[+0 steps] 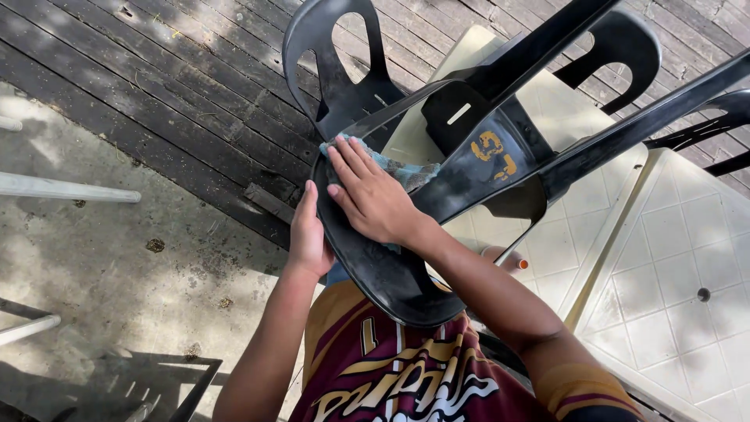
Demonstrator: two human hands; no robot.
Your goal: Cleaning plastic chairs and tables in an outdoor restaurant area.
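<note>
Chair [391,273], black plastic and upturned on the cream desk [664,258]: we are bracing its rim with our left hand [307,238], grip closed on it, while our right hand [373,199] is pressing a blue cloth [406,172] flat against it.

Three black plastic chairs show: one upturned chair [437,180] in the middle, a second chair [617,55] behind it, and a third chair [715,125] at the right edge. There are two cream plastic desks, the nearer desk [680,297] and the farther desk [570,117]. One blue-grey cloth [398,168] and two hands, the left hand [308,234] and the right hand [371,199], complete the count.
</note>
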